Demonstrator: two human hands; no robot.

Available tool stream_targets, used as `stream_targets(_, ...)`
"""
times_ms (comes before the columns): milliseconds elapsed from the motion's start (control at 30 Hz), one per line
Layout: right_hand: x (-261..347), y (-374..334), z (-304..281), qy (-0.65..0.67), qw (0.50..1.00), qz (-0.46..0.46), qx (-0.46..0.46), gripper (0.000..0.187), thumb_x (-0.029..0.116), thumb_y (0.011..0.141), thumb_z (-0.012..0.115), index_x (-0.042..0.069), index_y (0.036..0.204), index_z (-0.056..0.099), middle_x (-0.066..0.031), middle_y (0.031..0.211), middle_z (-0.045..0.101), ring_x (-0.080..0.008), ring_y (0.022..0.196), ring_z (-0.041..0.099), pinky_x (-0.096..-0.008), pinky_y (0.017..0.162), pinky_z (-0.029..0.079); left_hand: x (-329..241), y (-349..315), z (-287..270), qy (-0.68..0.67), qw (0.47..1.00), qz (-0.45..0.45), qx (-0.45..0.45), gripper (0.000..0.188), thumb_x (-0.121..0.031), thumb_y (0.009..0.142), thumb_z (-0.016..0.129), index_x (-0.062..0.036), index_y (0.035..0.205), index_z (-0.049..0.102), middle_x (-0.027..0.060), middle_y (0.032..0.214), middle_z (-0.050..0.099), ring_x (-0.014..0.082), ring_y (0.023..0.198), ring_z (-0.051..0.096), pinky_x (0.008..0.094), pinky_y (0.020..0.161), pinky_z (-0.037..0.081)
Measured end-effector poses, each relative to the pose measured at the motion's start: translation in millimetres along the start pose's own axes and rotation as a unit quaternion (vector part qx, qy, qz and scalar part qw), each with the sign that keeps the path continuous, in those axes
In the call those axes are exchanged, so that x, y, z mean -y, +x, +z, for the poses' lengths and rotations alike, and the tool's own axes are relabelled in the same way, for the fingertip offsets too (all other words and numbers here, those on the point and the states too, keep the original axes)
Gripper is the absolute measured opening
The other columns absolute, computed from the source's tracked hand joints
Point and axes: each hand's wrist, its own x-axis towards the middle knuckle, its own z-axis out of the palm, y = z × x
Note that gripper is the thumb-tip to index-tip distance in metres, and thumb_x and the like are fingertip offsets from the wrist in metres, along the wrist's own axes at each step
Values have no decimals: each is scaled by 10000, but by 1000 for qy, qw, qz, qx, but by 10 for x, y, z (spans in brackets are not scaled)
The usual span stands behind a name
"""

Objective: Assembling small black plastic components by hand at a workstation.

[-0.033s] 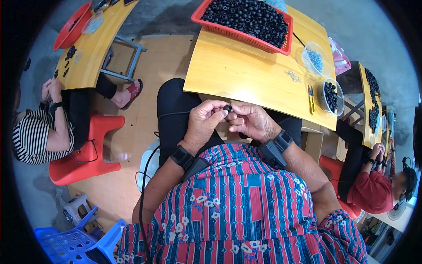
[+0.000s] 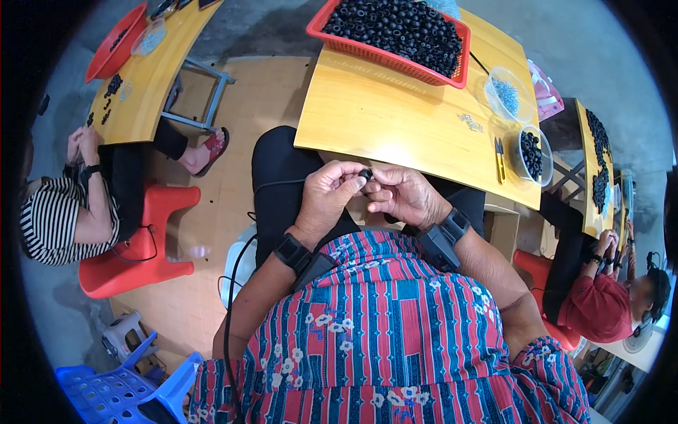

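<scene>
Just past the table's near edge, over my lap, my left hand (image 2: pixel 329 201) pinches a small round black part (image 2: pixel 365 174) between thumb and fingertips. My right hand (image 2: pixel 409 198) meets it from the other side, its thumb and forefinger closed at the part. Anything tiny between those right fingertips is too small to make out. On the yellow table (image 2: pixel 374 120) lies a little heap of small clear pieces (image 2: pixel 471 123). Beside it are yellow-handled snips (image 2: pixel 501 161) and a clear tub of black parts (image 2: pixel 531 154).
A red basket (image 2: pixel 395 62) heaped with similar black parts stands at the table's far side. To its right is a clear tub of small bluish pieces (image 2: pixel 506 97). A co-worker sits at a table on each side. A blue plastic chair (image 2: pixel 127 392) stands lower left.
</scene>
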Motion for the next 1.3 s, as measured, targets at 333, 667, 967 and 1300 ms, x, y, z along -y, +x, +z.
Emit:
stream_targets(333, 37, -50, 61, -68, 997, 4, -26, 252, 264, 947, 584, 17, 987, 612, 4, 802, 552, -85, 697, 564, -302, 706, 573, -13, -2, 2, 35, 998, 43, 2, 141, -2, 879, 616, 23, 1013, 652, 13, 846, 583, 62, 760, 565, 202, 672, 505)
stream_targets(667, 62, -36, 231, -237, 947, -116, -183, 82, 83, 888, 647, 5, 911, 632, -13, 759, 606, -67, 579, 551, -257, 592, 558, -43, -17, 15, 19, 1000, 2, -21, 128, -27, 879, 634, 24, 996, 643, 28, 858, 649, 57, 752, 595, 202, 683, 506)
stream_targets(967, 31, -6, 216, -299, 918, -178, -188, 88, 44, 884, 637, -12, 950, 648, -30, 756, 640, -78, 611, 586, -227, 579, 529, -31, -19, 38, -26, 999, -7, -17, 130, -22, 896, 611, 21, 1017, 629, 48, 882, 651, 88, 764, 619, 237, 719, 547)
stream_targets(1300, -38, 28, 202, -299, 918, -209, -157, 92, 45, 910, 594, -23, 958, 633, -30, 815, 642, -67, 661, 582, -199, 620, 495, -39, -17, 52, -37, 999, -14, -20, 126, -12, 888, 620, 27, 1008, 623, 50, 864, 654, 81, 738, 616, 223, 698, 538)
